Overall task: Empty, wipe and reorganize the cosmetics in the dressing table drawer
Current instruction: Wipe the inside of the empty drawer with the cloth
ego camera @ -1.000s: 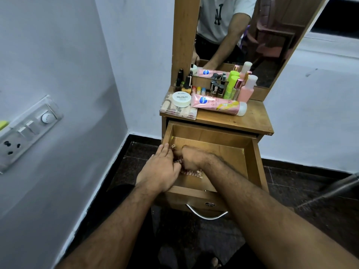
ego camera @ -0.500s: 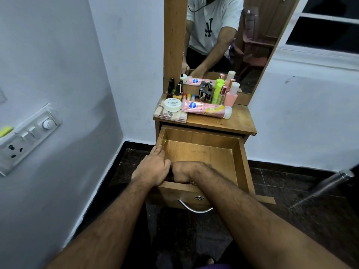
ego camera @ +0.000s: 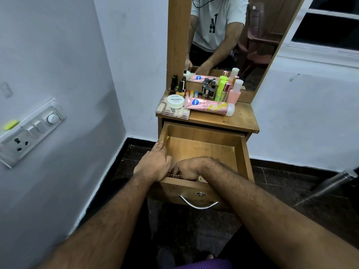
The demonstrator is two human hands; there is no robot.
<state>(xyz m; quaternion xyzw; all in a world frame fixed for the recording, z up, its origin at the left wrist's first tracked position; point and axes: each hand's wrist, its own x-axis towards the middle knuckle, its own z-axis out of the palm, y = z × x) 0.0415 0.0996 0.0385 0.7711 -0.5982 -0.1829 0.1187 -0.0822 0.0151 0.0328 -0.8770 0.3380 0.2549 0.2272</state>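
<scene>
Right hand (ego camera: 189,167): curled at the drawer's front left corner, fingers closed round a small beaded item (ego camera: 173,175); what the item is cannot be told.
Left hand (ego camera: 155,164): fingers fairly straight, resting on the left wall, touching the right hand.
Drawer (ego camera: 240,152): pulled out; visible floor bare, apart from something pale behind the front panel.
Cosmetics: pink tube (ego camera: 208,104), white jar (ego camera: 175,101) and bottles (ego camera: 208,91) stand on the tabletop (ego camera: 240,121).
Progress: emptying judged almost finished; wiping and reorganizing not begun.
Change: both hands sit closer to the front panel than half a second earlier.
</scene>
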